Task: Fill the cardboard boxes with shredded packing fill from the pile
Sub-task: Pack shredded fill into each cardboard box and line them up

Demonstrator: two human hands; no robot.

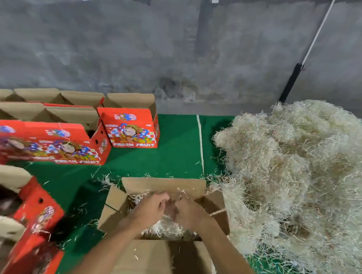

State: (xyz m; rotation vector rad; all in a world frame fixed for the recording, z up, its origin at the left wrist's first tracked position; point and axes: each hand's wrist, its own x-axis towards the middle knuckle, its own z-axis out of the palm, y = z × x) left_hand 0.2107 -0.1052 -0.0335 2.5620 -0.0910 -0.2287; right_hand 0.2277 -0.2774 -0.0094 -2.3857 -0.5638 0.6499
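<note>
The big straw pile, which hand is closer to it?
The right hand. It is over the open box, on the side next to the straw pile. The left hand is beside it, farther from the pile.

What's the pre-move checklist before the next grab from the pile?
1. Open box flaps spread, mouth clear: ok.
2. Left hand and right hand over the box, fingers curled together; whether they hold fill: cannot tell.
3. Fill in box reaches the rim: not ok, only a low layer.
4. Pile beside the box's right flap, plenty left: ok.
5. Red boxes standing open on the green mat: ok.
</note>
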